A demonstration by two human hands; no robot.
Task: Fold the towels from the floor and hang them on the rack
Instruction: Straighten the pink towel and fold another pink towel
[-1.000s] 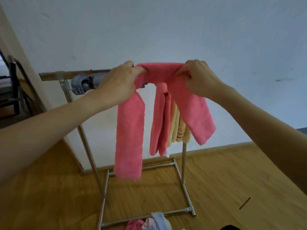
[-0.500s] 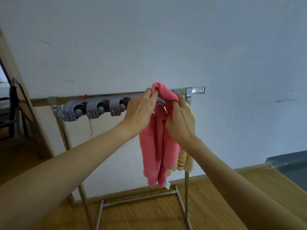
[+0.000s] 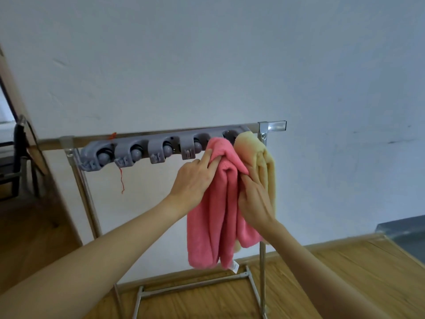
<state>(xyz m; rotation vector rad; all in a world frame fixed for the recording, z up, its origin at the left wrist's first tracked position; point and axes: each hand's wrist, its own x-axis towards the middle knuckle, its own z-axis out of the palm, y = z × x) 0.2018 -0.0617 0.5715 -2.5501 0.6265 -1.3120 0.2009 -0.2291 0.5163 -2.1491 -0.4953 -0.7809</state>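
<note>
A pink towel [image 3: 213,217] hangs in folds from the grey clip holder [image 3: 138,153] on the metal rack [image 3: 271,126], near the rack's right end. A pale yellow towel [image 3: 259,153] hangs right beside it, partly hidden behind it. My left hand [image 3: 195,180] presses its fingers into the pink towel's upper left fold. My right hand [image 3: 255,199] lies against the pink towel's right side, fingers extended between the pink and yellow cloth.
The rack stands on a wooden floor [image 3: 322,284] against a white wall. Several grey clips to the left of the towels hold nothing. A red thread [image 3: 122,180] dangles from the holder. Dark furniture [image 3: 16,157] stands at far left.
The pink towel, held stretched between both hands in front of the rack, is now bunched and hanging at the rack's right end. My hands have dropped from its top to its sides.
</note>
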